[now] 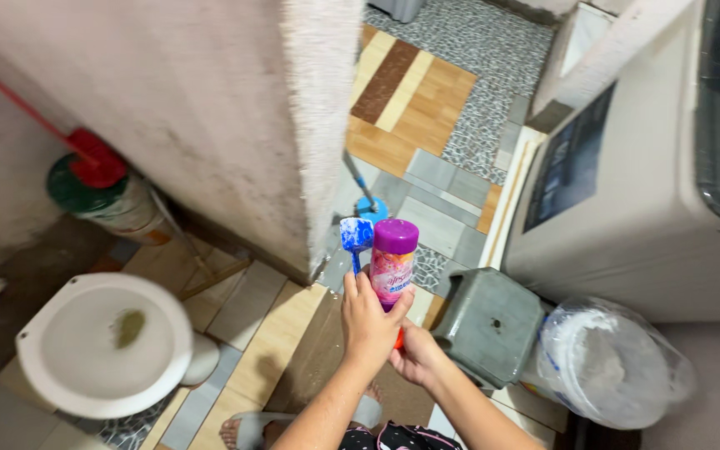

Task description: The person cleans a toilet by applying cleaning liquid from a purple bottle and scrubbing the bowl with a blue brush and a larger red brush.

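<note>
A: Bathroom with a patchwork tile floor (pixel 427 92), white toilet bowl (pixel 102 346) lower left, washing machine (pixel 627 183) on the right.

B: Centre frame, the left hand (pixel 368 321) has its grip closed round a pink-labelled bottle (pixel 392 262) with a purple cap, plus a small blue scoop (pixel 356 236). The right hand (pixel 417 354) grips something red beneath the bottle, mostly hidden. A clear plastic bucket (pixel 610 362) sits lower right, with whitish contents.

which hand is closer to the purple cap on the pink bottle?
Left. The left hand grips the pink bottle and a blue scoop, just under the purple cap. The right hand sits lower, at the bottle's base, farther from the cap.
</note>
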